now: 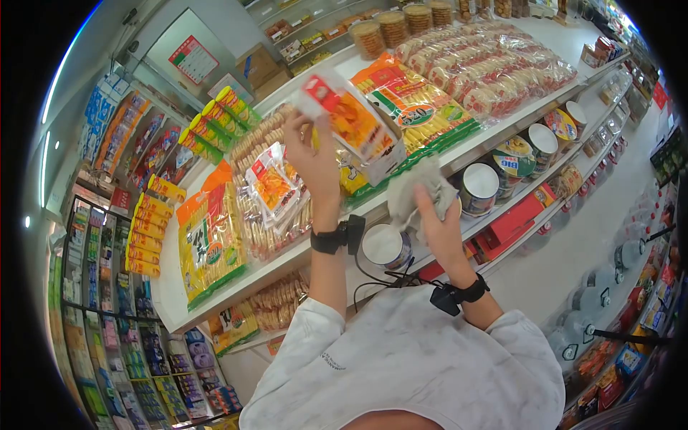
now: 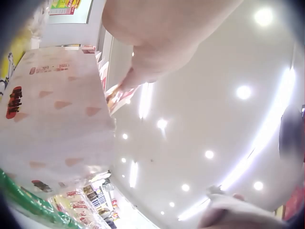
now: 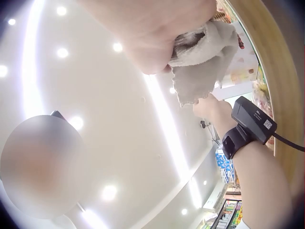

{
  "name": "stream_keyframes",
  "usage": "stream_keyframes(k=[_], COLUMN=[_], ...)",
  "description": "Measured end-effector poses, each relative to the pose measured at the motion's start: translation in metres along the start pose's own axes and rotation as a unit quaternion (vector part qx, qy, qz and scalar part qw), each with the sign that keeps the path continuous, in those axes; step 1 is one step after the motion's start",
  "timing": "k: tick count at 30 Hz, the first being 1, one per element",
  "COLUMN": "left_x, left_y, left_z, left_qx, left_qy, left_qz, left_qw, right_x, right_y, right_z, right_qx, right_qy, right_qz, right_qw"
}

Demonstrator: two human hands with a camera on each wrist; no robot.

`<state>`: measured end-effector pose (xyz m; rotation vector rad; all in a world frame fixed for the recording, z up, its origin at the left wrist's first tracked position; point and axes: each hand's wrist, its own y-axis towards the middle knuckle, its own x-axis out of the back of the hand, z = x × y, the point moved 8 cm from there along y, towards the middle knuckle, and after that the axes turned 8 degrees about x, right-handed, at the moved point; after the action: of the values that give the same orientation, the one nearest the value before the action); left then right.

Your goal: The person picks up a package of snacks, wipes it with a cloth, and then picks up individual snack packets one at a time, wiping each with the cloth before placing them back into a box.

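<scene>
My left hand (image 1: 314,161) is raised over the counter and pinches a white, red and orange snack packet (image 1: 315,94) by its edge. Just right of it stands a display box (image 2: 57,114), pale with pink drops on its side, holding more of these packets (image 1: 358,129). My right hand (image 1: 437,223) grips a crumpled grey cloth (image 1: 421,188) in front of the box, near the counter's front edge. In the right wrist view the cloth (image 3: 195,78) hangs from the fingers. Loose snack packets (image 1: 271,188) lie left of the box on bagged biscuits.
Large yellow-green snack bags (image 1: 208,244) and more bags (image 1: 416,104) flank the box on the white counter (image 1: 283,256). Noodle tubs (image 1: 479,188) line the shelf below. Upright green-yellow tubes (image 1: 215,122) stand at the back left, with clear jars (image 1: 393,29) beyond.
</scene>
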<state>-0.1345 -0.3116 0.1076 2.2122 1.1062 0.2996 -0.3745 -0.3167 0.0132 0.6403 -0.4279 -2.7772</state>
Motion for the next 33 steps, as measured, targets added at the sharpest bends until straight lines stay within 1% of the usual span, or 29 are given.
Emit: stream_keyframes(k=[2, 3, 4, 6, 7, 8, 10, 12, 13, 14, 15, 16, 17, 19, 20, 22, 23, 24, 25, 26, 27, 29, 31, 32, 33], left_x=[0.008, 0.009, 0.010, 0.019, 0.021, 0.021, 0.017, 0.017, 0.017, 0.017, 0.017, 0.023, 0.026, 0.027, 0.031, 0.037, 0.034, 0.028, 0.022, 0.011, 0.002, -0.007, -0.010, -0.009, -0.008], left_y=[-0.011, -0.018, -0.022, -0.035, -0.042, -0.050, -0.068, -0.082, -0.089, -0.094, -0.099, -0.104, -0.102, -0.096, -0.094, -0.091, -0.092, -0.095, -0.099, -0.113, -0.133, -0.147, -0.142, -0.149, -0.156], left_z=[-0.022, -0.035, -0.048, -0.044, -0.040, -0.036, -0.029, -0.023, -0.025, -0.029, -0.032, -0.025, -0.029, -0.042, -0.041, -0.039, -0.037, -0.035, -0.033, -0.025, -0.014, -0.020, -0.035, -0.031, -0.024], left_qx=[0.053, 0.080, 0.079, 0.140, 0.172, 0.192, 0.233, 0.266, 0.279, 0.289, 0.297, 0.330, 0.315, 0.284, 0.286, 0.289, 0.306, 0.324, 0.342, 0.370, 0.389, 0.400, 0.388, 0.379, 0.366], left_qy=[-0.098, -0.145, -0.159, -0.092, -0.060, -0.079, -0.117, -0.131, -0.164, -0.198, -0.231, -0.259, -0.280, -0.318, -0.317, -0.319, -0.334, -0.348, -0.363, -0.503, -0.629, -0.671, -0.517, -0.415, -0.306], left_qz=[-0.018, -0.029, -0.054, 0.002, 0.031, 0.044, 0.069, 0.107, 0.137, 0.166, 0.195, 0.179, 0.153, 0.102, 0.093, 0.076, 0.081, 0.087, 0.094, 0.102, 0.108, 0.157, 0.240, 0.276, 0.308], left_qw=[0.994, 0.986, 0.983, 0.986, 0.983, 0.977, 0.963, 0.949, 0.936, 0.922, 0.906, 0.890, 0.894, 0.899, 0.899, 0.899, 0.888, 0.875, 0.861, 0.774, 0.664, 0.604, 0.724, 0.780, 0.823], right_x=[0.006, 0.010, 0.016, 0.015, 0.007, 0.001, -0.018, -0.038, -0.048, -0.050, -0.052, -0.052, -0.053, -0.043, -0.038, -0.024, -0.017, -0.030, -0.051, -0.066, -0.083, -0.105, -0.098, -0.093, -0.086], right_y=[0.003, 0.005, 0.009, 0.017, 0.019, 0.020, 0.010, 0.005, 0.001, 0.002, 0.002, 0.001, 0.000, 0.007, 0.009, 0.015, 0.017, 0.014, 0.004, -0.007, -0.019, -0.030, -0.012, -0.005, 0.004], right_z=[0.006, 0.002, 0.000, 0.017, 0.011, 0.005, 0.014, 0.001, -0.005, -0.005, -0.007, -0.007, -0.009, -0.002, 0.002, 0.014, 0.018, 0.030, 0.035, 0.038, 0.043, 0.062, 0.070, 0.071, 0.071], right_qx=[0.014, -0.005, -0.023, 0.044, 0.013, -0.018, 0.025, -0.038, -0.068, -0.049, -0.060, -0.073, -0.087, -0.041, -0.017, 0.003, 0.012, 0.135, 0.255, 0.308, 0.363, 0.353, 0.378, 0.385, 0.375], right_qy=[0.008, 0.015, 0.021, -0.003, -0.001, -0.001, -0.045, -0.041, -0.038, -0.028, -0.032, -0.036, -0.041, -0.080, -0.099, -0.012, 0.032, -0.051, -0.134, -0.193, -0.241, -0.295, -0.312, -0.319, -0.305], right_qz=[-0.068, -0.080, -0.092, -0.117, -0.074, -0.031, 0.035, 0.132, 0.180, 0.160, 0.170, 0.182, 0.195, 0.132, 0.100, -0.002, -0.054, -0.001, 0.053, 0.108, 0.158, 0.263, 0.249, 0.244, 0.226], right_qw=[0.998, 0.997, 0.995, 0.992, 0.997, 0.999, 0.998, 0.990, 0.981, 0.986, 0.983, 0.980, 0.976, 0.987, 0.990, 1.000, 0.998, 0.989, 0.956, 0.925, 0.886, 0.848, 0.836, 0.831, 0.846])
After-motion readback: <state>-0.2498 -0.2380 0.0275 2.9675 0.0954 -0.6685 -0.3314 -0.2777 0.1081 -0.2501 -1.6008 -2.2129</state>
